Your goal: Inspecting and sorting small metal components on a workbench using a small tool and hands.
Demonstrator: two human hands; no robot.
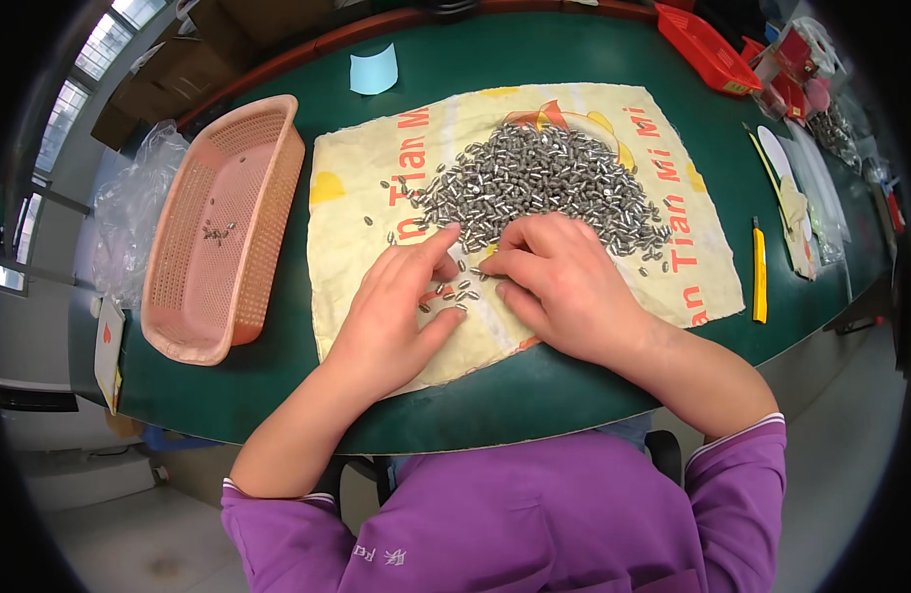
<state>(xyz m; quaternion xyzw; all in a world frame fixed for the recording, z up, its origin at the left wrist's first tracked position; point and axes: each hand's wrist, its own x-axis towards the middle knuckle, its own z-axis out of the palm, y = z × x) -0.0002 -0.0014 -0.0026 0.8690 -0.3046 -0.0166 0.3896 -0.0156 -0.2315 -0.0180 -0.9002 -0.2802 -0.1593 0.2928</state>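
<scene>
A careless sweep by the left hand [391,308], its thumb and fingers apart, or by the curled right hand [566,287] (whether its fingertips grip anything, I cannot tell) could scatter the loose metal pieces [472,295] between them, since such small, rounded barrels probably roll easily. The glossy grey heap [544,183] lies just beyond, on creased printed cloth [352,267], right of a perforated pink basket [268,237].
</scene>
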